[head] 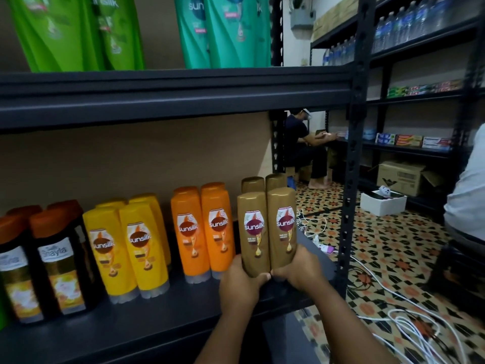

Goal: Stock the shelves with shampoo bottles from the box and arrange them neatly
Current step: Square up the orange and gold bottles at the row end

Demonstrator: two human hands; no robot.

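Item: two brown shampoo bottles (267, 232), upright, touching | Place: shelf (157, 316), right end | Hold: left hand (240, 282) and right hand (296, 271) gripping bases, fingers apparently curled behind.

The word "sunsilk" is showing in white on the dark round labels of the two gold-brown bottles (267, 229) at the right end of the lower shelf, with "HAIR FALL" reading faintly beneath it. The same "sunsilk" is standing on the two orange bottles (203, 232) to their left and on the yellow bottles (128, 245) further left. The black bottles (56, 261) at the far left are carrying "Shayla". On the upper shelf, "sunsilk" is appearing partly on the green bottles (78, 32) and teal bottles (223, 30).
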